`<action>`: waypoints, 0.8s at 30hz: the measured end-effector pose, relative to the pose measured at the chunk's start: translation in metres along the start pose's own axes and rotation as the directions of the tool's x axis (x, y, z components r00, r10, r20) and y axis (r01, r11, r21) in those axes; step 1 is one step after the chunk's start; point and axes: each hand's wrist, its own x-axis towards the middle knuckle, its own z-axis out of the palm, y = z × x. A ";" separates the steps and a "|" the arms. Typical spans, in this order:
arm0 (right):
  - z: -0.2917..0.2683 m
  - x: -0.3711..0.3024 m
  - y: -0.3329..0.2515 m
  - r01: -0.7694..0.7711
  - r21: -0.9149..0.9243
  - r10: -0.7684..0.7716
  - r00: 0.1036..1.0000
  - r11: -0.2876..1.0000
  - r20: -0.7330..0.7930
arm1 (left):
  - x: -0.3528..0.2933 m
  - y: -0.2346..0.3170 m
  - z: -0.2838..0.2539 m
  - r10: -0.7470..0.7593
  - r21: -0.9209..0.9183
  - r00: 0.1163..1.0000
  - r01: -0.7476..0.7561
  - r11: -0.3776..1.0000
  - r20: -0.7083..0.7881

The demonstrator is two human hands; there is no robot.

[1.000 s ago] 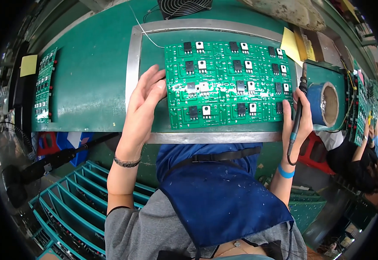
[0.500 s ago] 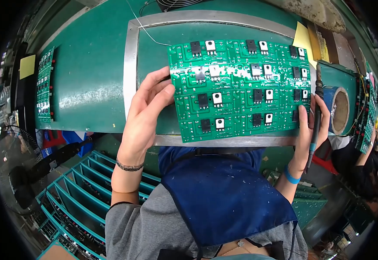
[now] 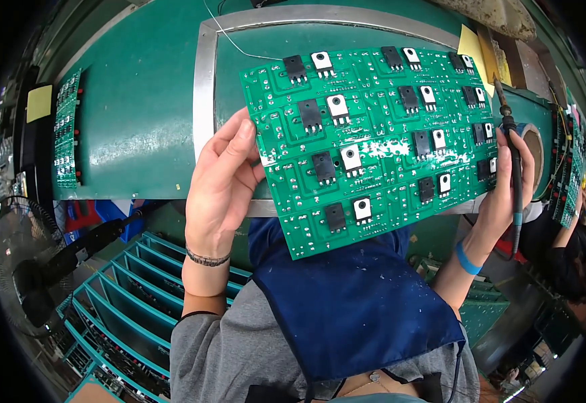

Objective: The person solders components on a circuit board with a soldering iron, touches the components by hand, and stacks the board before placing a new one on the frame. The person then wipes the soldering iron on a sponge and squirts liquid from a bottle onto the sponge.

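A large green circuit board (image 3: 380, 124) is held up, tilted, above the bench and the front of my apron. Rows of black parts and parts with white metal faces stand on it, among shiny solder joints. My left hand (image 3: 216, 191) grips its left edge, thumb on top and fingers behind. At its right edge my right hand (image 3: 493, 205) supports the board and also holds a soldering iron (image 3: 513, 158), tip pointing away from me. Some fingers of this hand are hidden by the board and the iron. A thin solder wire (image 3: 229, 39) runs down behind the board's far left corner.
A metal frame (image 3: 203, 94) borders the work area. Another board (image 3: 69, 134) stands at the bench's left end. A blue-rimmed hollow roll (image 3: 537, 161) sits at the right. Below left are a slotted green rack (image 3: 128, 279) and a fan (image 3: 31, 272). Another person's arm (image 3: 562, 245) shows far right.
The board has come up and nearer to me, turned slightly, with its near left corner now over my apron. My right hand and the iron have shifted right.
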 end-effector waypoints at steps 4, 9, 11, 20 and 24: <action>0.001 0.004 0.001 -0.033 0.119 0.037 0.999 0.992 -0.029 | -0.002 -0.002 0.006 -0.074 -0.158 0.997 0.078 0.984 0.027; 0.005 0.012 0.011 -0.087 0.268 0.103 0.994 0.959 -0.045 | -0.006 -0.007 0.013 -0.048 -0.228 0.995 0.068 0.971 0.089; 0.007 0.015 0.011 -0.087 0.262 0.104 0.993 0.961 -0.053 | -0.008 -0.010 0.013 -0.023 -0.249 0.991 0.055 0.967 0.129; 0.010 0.019 0.018 -0.154 0.337 0.171 0.985 0.929 -0.023 | -0.015 -0.009 0.015 -0.122 -0.397 0.967 0.204 0.895 0.223; 0.011 0.022 0.026 -0.150 0.384 0.177 0.984 0.911 -0.036 | -0.025 -0.007 0.029 -0.113 -0.351 0.971 0.184 0.918 0.212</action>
